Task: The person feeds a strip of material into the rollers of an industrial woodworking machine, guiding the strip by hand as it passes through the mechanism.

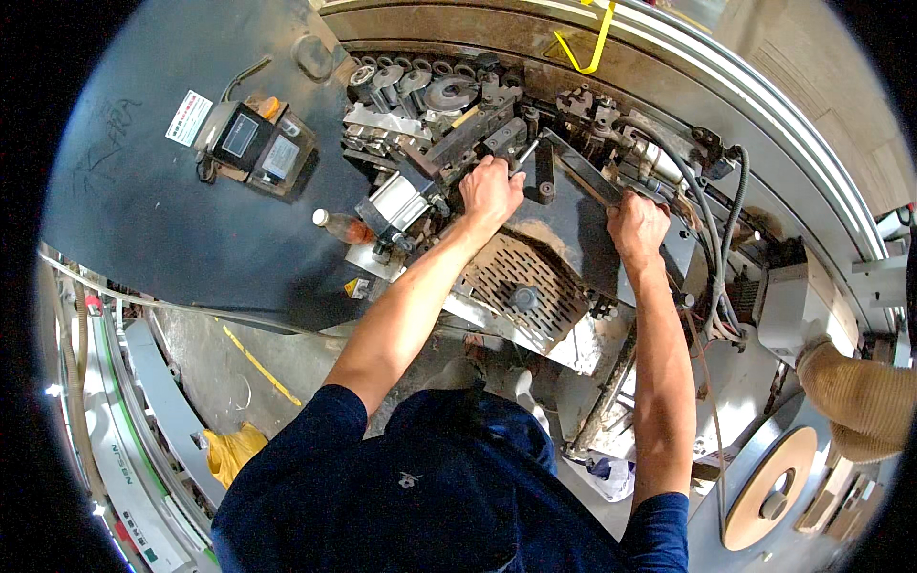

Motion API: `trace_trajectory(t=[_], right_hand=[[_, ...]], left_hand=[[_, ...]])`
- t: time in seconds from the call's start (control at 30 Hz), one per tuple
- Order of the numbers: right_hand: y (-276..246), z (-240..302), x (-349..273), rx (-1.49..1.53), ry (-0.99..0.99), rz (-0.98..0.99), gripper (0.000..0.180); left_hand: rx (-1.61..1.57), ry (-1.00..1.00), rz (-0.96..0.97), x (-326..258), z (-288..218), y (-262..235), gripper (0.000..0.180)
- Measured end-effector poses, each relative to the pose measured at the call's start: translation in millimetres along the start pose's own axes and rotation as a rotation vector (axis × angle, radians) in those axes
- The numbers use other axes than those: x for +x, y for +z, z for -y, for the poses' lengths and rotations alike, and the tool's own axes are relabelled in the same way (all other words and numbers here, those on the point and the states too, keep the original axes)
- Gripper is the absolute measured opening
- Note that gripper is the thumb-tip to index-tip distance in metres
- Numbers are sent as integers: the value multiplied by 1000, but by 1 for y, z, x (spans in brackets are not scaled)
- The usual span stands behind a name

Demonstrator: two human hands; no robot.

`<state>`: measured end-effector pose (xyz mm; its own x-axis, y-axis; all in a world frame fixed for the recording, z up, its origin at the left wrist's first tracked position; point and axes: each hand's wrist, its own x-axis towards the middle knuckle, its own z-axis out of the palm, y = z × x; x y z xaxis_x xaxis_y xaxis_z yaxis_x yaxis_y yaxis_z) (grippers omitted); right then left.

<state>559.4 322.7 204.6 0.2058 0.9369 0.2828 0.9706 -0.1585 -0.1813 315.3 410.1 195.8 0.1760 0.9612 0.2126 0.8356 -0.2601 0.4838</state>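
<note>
Left hand [491,188] is clenched on a metal handle [526,153] at frame centre; right hand [637,224] grips a flat bar [585,180]. Best keep both wrists braced while turning slowly.

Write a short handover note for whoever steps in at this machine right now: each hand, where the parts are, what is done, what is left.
Left hand: closed on a metal handle in the machine head.
Right hand: gripping a dark flat bar beside the black cables.
Perforated guard plate sits below both hands; bottle stands on the grey table.
Done: cannot tell.
Left: likely the adjustment itself, both hands engaged.
</note>
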Motion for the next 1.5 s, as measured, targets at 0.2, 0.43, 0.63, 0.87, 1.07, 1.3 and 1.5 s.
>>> trace_trajectory(t=[0.2,0.43,0.63,0.87,1.07,1.3,1.5], right_hand=[[-1,4,7,-39,1,115,23],[-7,20,17,-119,-56,136,8],[-12,27,22,-164,-37,220,28],[1,45,35,-140,42,191,33],[1,46,32,-153,55,199,39],[8,51,31,-207,94,100,43],[8,55,30,-296,143,51,43]], left_hand=[[-28,-13,-25,-2,1,5,35],[-43,17,-25,0,4,5,36],[-39,29,-12,0,3,3,35],[-81,25,5,0,6,2,30],[-103,53,-14,-3,10,6,28],[-164,49,28,-5,11,1,30],[-230,40,36,-8,13,2,30]])
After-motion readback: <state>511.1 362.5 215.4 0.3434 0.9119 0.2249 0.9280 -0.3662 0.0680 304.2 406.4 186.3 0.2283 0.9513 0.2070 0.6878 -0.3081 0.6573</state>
